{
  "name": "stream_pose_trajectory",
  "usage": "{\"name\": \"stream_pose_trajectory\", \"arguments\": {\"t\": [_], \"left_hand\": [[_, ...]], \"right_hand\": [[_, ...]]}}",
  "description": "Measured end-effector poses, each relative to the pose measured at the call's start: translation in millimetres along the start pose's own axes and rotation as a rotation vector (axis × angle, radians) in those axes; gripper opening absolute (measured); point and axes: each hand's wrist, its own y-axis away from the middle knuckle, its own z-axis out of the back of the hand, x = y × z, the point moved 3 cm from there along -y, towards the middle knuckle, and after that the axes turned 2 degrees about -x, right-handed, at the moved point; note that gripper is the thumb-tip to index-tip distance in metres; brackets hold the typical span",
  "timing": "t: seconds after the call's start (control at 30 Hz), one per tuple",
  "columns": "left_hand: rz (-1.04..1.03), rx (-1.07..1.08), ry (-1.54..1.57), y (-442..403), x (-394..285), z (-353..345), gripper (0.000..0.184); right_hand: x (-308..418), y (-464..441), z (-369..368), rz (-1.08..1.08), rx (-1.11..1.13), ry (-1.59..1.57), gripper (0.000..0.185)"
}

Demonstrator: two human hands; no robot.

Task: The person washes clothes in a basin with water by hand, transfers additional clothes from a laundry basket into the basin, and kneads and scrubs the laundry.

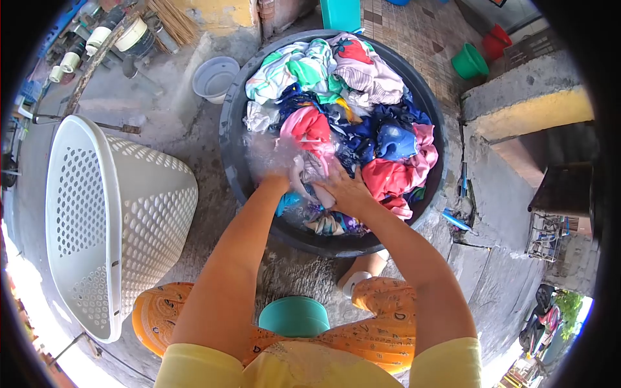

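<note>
On rough concrete [284, 275], pale cloth [313, 167] is touched by the right hand [347, 193], left hand [277, 180] blurred by splashing water [264, 152]; closure of either can't be told. It's bunched mid-tub [231, 132], laundry [390, 178] heaped far and right; soaked, it's judged soft, heavy, slippery, best taken by gathered folds.

A big white plastic basket with little holes [152, 213] sits on the rough grey floor [208, 139]. A small round pale plastic bowl [216, 77] is near it. Farther back are thin brown sticks [173, 21], 1 green plastic bucket [470, 63] and 1 red plastic bucket [496, 41].
</note>
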Motion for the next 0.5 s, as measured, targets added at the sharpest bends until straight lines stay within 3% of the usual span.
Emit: {"name": "stream_pose_trajectory", "arguments": {"t": [0.1,0.17,0.2,0.27,0.3,0.37,0.47,0.5], "left_hand": [[0.037,0.174,-0.021,12.7,-10.9,17.2,0.069],[0.064,0.264,-0.040,20.3,-18.1,33.8,0.071],[0.066,0.253,-0.046,27.3,-22.4,34.5,0.071],[0.051,0.006,0.119,46.6,-36.7,37.2,0.088],[0.021,-0.016,0.136,61.3,-46.6,39.1,0.098],[0.020,0.015,0.150,82.5,-55.8,27.6,0.104],[0.022,0.006,0.103,96.0,-64.0,19.3,0.108],[0.035,0.003,0.128,98.2,-67.4,14.4,0.109]], "right_hand": [[-5.6,-13.3,-21.2,-0.087,0.115,0.055,0.061],[-11.5,-22.6,-36.4,-0.175,0.350,0.127,0.050],[-16.1,-26.9,-52.7,-0.176,0.338,0.131,0.050],[-23.5,-33.5,-79.0,-0.304,0.362,-0.073,0.043],[-16.5,-30.9,-69.5,-0.301,0.337,-0.067,0.043],[1.9,-15.9,-37.2,-0.208,-0.034,0.074,0.039],[25.2,8.7,0.9,-0.224,-0.013,0.054,0.042],[21.2,9.7,2.3,-0.231,0.049,-0.094,0.054]]}}
